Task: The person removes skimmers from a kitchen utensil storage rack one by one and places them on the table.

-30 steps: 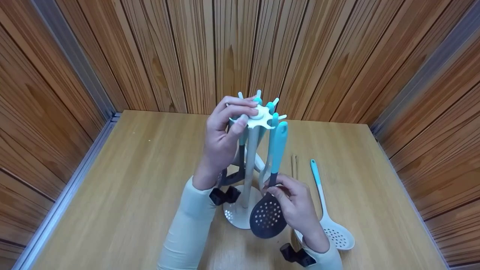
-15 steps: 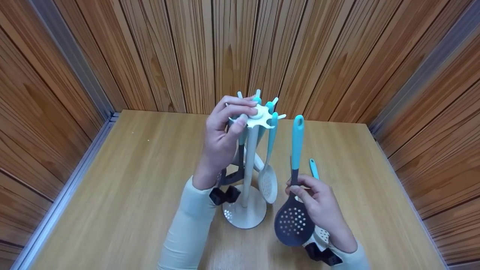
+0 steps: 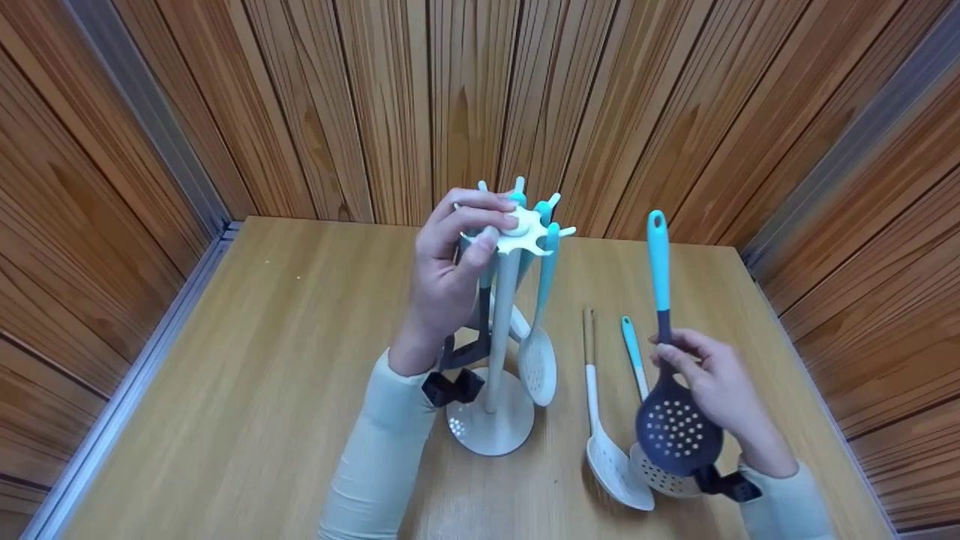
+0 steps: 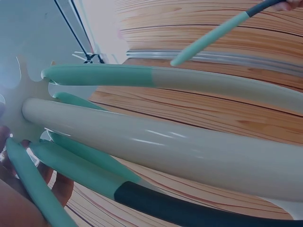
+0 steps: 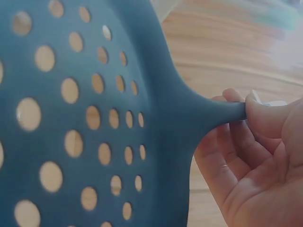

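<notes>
Unloading a utensil stand, two-handed. My left hand (image 3: 450, 251) steadies the stand (image 3: 501, 337) at its white crown (image 3: 531, 238), thumb and fingers bent about the top. My right hand (image 3: 720, 382) pinches the dark skimmer (image 3: 679, 429) by its narrow neck, thumb against fingers, the turquoise handle pointing up. The skimmer is off the stand, well to its right; in the head view its perforated bowl overlaps a pale slotted spoon (image 3: 660, 481) lying on the counter (image 3: 322, 390). A white spoon (image 3: 616, 469) with a tan handle lies just beside that one. A pale skimmer (image 3: 537, 367) hangs from the crown, among other utensils partly hidden by my left hand.

I judge the step in hand to be carrying the freed utensil away from the stand. The next move seems to call for tilting it flat and lowering it near the two spoons without knocking them, then easing my right hand's pinch.

Compared with one second earlier, the dark skimmer has travelled from close against the stand to the far right, uncovering the hanging pale skimmer and the white spoon. My left hand remains at the crown.
</notes>
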{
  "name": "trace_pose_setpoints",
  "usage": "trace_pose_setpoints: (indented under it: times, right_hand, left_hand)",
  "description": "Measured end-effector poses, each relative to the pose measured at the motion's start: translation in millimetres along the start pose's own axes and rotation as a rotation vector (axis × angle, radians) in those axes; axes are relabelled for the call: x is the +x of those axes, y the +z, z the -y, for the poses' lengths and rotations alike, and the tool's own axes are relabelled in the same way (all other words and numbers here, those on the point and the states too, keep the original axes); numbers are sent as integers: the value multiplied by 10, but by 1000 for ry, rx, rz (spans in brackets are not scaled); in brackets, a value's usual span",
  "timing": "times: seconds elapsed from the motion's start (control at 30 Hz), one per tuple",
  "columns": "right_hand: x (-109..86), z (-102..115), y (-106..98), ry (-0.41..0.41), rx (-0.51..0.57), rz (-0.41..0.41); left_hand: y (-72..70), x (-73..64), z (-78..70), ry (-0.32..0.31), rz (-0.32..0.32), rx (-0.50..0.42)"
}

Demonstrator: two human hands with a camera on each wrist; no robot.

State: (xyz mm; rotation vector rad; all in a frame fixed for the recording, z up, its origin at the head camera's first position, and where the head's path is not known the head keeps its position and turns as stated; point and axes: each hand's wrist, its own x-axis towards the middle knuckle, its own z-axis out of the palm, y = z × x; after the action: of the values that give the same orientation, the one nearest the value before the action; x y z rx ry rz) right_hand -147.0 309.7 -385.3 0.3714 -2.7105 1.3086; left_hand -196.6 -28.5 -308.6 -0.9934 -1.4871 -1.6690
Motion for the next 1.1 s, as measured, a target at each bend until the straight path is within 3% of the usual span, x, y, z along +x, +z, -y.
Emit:
trace_pose_setpoints:
  times: [0.27, 0.57, 0.73, 1.1]
  right_hand:
    - [92, -351, -351, 57, -56, 88]
    - [102, -895, -667, 211, 41, 165]
    - [71, -1133, -698, 263, 83, 198]
    - [23, -1512, -554, 382, 118, 296]
  left_hand:
    - [6, 1, -19, -11, 2, 8]
    - [6, -15, -35, -18, 0, 11]
    - [10, -24, -43, -21, 0, 14]
    - [25, -12, -37, 4, 2, -8]
